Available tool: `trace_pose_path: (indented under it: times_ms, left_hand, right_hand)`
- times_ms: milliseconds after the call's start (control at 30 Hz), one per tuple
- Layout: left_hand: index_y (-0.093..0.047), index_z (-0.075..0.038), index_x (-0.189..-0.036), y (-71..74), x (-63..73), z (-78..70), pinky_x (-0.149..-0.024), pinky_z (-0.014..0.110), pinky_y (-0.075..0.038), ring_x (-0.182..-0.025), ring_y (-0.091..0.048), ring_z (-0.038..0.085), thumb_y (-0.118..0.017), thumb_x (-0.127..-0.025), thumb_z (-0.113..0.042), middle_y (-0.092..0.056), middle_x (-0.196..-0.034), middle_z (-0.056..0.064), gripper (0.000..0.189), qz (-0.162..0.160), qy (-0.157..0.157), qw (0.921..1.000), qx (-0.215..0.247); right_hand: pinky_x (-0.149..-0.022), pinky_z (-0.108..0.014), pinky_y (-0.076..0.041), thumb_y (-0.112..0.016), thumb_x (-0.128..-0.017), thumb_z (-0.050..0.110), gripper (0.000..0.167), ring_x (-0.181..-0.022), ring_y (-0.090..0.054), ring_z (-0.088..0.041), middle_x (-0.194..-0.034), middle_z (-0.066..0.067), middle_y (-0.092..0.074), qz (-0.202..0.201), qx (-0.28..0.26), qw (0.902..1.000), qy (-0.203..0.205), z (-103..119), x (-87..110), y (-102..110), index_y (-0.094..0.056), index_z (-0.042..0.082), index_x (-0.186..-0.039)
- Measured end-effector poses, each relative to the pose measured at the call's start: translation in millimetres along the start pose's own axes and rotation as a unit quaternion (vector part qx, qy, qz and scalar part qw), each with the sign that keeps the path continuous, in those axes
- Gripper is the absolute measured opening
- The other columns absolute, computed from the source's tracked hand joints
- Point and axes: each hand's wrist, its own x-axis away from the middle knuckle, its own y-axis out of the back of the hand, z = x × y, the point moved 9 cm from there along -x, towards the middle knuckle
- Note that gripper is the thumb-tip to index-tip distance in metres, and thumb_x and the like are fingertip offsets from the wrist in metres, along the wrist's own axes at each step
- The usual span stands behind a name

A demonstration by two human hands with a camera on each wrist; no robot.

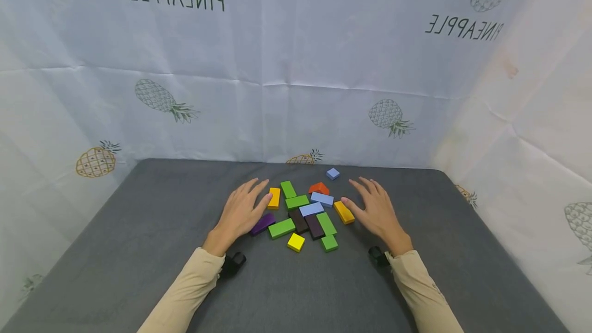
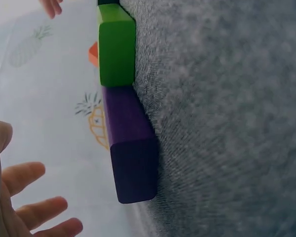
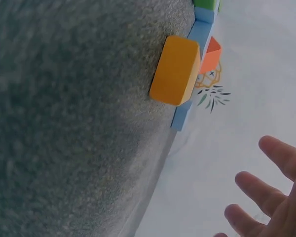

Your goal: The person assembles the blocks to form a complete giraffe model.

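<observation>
In the head view my left hand [image 1: 241, 211] hovers at the left of a loose cluster of coloured blocks, fingers spread and holding nothing. Nearest to it are a purple block [image 1: 262, 223] and an orange-yellow block [image 1: 274, 198]. On the cluster's other side my right hand [image 1: 375, 209] has its fingers apart, the thumb close to another orange-yellow block [image 1: 344, 212]. Between the hands lie several green blocks [image 1: 281, 228], two dark brown blocks [image 1: 315, 226], light blue blocks [image 1: 322, 199], a red-orange triangular block [image 1: 319, 188] and a yellow block [image 1: 296, 242].
A small light blue block [image 1: 333, 173] lies apart near the far edge of the grey table [image 1: 296, 292]. Behind the table hangs a white curtain [image 1: 287, 40] with pineapple prints. Black wrist straps [image 1: 233, 264] sit at both cuffs.
</observation>
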Motion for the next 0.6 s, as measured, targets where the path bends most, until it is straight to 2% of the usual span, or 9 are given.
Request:
trace_pose_path:
  times_ms: [233, 400, 600]
  left_hand:
    - [-0.056, -0.011, -0.141, 1.7, 2.5, -10.7, -0.105, 0.059, -0.041, -0.129, -0.052, 0.037, -0.055, -0.101, -0.037, -0.055, -0.140, 0.016, 0.047, -0.004, -0.028, 0.9996, 0.003]
    - [-0.058, -0.012, -0.139, -1.2, 3.6, -20.9, -0.102, 0.056, -0.046, -0.124, -0.054, 0.035, -0.061, -0.099, -0.032, -0.058, -0.136, 0.014, 0.046, 0.021, -0.037, 0.9987, 0.029]
    - [-0.058, -0.012, -0.139, -4.1, 6.1, -27.0, -0.102, 0.054, -0.047, -0.124, -0.055, 0.035, -0.065, -0.097, -0.029, -0.059, -0.135, 0.014, 0.045, 0.046, -0.036, 0.9979, 0.027]
  right_hand:
    - [-0.111, -0.067, -0.030, -0.059, -0.095, 0.052, 0.068, -0.141, -0.035, -0.045, -0.153, -0.022, -0.041, 0.000, -0.007, 0.9999, 0.010, 9, 3.3, 0, -0.049, 0.009, -0.146]
    - [-0.109, -0.065, -0.034, -0.065, -0.093, 0.048, 0.065, -0.138, -0.040, -0.043, -0.148, -0.021, -0.046, -0.003, -0.017, 0.9997, 0.017, 17, 5.5, 2, -0.052, 0.007, -0.143]
    - [-0.107, -0.064, -0.037, -0.068, -0.092, 0.043, 0.063, -0.135, -0.043, -0.044, -0.143, -0.022, -0.052, 0.012, -0.037, 0.9987, 0.034, 29, 7.8, -4, -0.055, 0.005, -0.140]
